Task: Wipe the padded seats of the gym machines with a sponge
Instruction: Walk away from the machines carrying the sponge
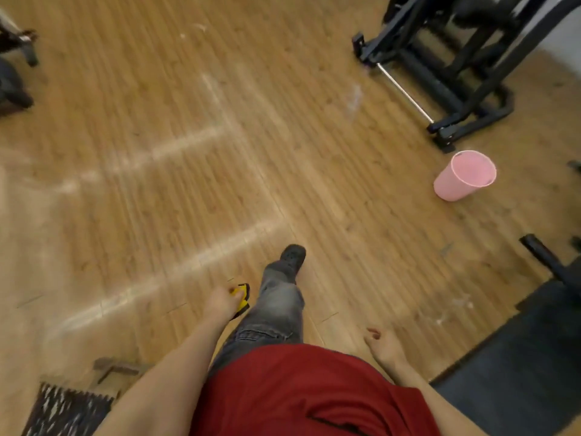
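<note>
wood floor (188, 152) | pink bucket (464, 176) by black machine frame (456, 73) | left hand (224, 302) grips sponge (242, 297)

We find no readable text, label, brand, number or sign anywhere in this view. The pink bucket (464, 175) shows a plain wall, and the black gym machine (452, 58) beyond the bucket carries no marking we can make out. The whole view is blurred, so any small print is lost to us.
</note>
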A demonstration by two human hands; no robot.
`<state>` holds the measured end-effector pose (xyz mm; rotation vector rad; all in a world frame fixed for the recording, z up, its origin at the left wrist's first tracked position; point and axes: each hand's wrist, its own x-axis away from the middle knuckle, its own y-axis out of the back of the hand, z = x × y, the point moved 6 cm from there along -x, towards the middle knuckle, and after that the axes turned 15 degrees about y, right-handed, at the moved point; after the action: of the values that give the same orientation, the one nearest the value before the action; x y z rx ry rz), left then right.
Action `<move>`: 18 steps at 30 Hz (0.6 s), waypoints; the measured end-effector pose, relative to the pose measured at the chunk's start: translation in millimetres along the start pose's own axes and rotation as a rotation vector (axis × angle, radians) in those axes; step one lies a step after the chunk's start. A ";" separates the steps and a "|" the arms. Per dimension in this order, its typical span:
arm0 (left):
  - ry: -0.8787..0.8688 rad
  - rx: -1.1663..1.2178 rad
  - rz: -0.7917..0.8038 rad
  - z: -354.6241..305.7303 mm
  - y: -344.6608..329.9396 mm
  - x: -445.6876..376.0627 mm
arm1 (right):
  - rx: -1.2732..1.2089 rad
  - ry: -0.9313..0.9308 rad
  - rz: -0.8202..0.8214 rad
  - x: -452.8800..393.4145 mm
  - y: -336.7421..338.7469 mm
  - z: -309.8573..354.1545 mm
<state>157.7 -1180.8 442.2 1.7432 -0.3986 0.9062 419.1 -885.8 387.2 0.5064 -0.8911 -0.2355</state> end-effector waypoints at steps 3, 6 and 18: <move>-0.107 -0.088 0.013 -98.0 13.1 -35.2 | -0.108 -0.076 -0.068 -45.1 27.9 2.3; -0.192 -0.155 0.042 -192.4 21.0 -72.4 | -0.203 -0.149 -0.106 -91.6 65.4 15.1; -0.490 -0.559 0.139 -631.2 6.9 -120.1 | -0.442 -0.393 -0.424 -230.5 291.6 50.1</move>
<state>-163.8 -624.5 440.2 1.4032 -1.0013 0.3875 235.0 -559.6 406.0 0.2300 -1.0672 -0.9216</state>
